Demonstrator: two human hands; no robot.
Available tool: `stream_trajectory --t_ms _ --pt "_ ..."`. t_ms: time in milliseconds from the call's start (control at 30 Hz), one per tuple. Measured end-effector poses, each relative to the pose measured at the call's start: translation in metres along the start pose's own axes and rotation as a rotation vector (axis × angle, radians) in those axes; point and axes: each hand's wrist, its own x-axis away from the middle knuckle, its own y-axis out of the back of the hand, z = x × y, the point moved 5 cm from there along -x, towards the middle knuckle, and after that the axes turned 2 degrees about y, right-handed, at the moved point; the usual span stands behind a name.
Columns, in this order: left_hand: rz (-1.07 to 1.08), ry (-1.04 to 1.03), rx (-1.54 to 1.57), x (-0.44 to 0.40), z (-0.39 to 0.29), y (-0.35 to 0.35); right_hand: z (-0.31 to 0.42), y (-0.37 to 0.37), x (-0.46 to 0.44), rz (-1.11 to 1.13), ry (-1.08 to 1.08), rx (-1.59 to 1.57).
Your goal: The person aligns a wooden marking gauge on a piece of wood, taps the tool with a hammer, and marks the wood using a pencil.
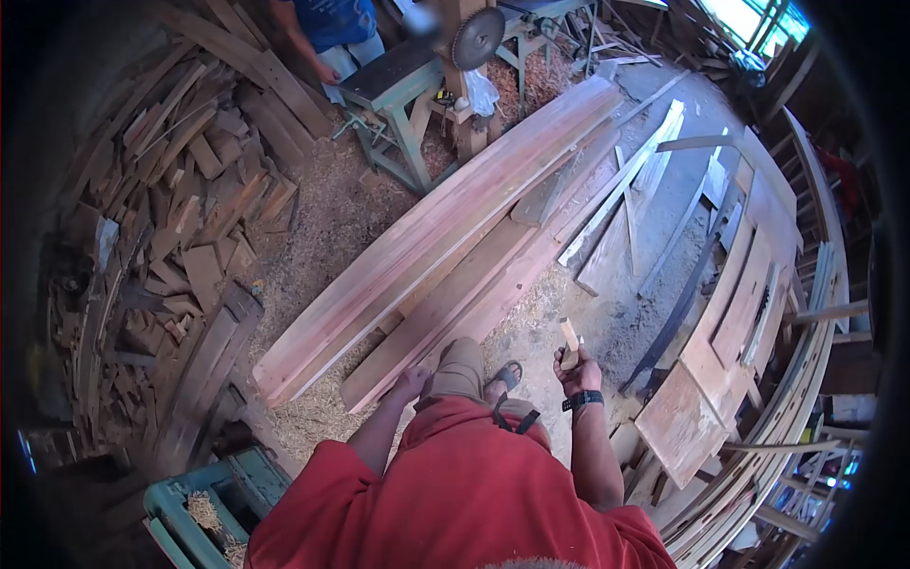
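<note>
My right hand [576,374], with a dark watch at the wrist, is closed around a small piece of wood [570,343]. The piece is pale, with a narrow end pointing up above my fingers; its exact kind does not show. My left hand [411,382] hangs beside my left thigh, near the end of a thick brown plank [379,365]; its fingers are too unclear to read. In front of me a long, wide pinkish board [427,232] lies raised, running diagonally away to the upper right.
A person in a blue shirt [336,24] stands at a green machine table [393,81], near a round saw blade [478,39]. Wood offcuts [204,270] are heaped at left. Loose strips [630,190] and plywood sheets [716,365] lie at right. A green machine [213,503] stands lower left.
</note>
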Motion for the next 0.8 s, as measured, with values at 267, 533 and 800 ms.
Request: stream_trajectory --t_ms 267,533,800 --pt "0.032 -0.056 0.125 -0.085 -0.086 0.047 0.019 -0.04 -0.048 -0.03 0.002 0.042" --pt "-0.286 -0.354 0.332 -0.269 -0.193 0.157 0.017 -0.069 -0.054 -0.184 -0.051 0.269" --pt "-0.834 -0.758 -0.057 -0.41 -0.421 0.357 -0.004 -0.07 -0.058 -0.381 -0.11 0.077"
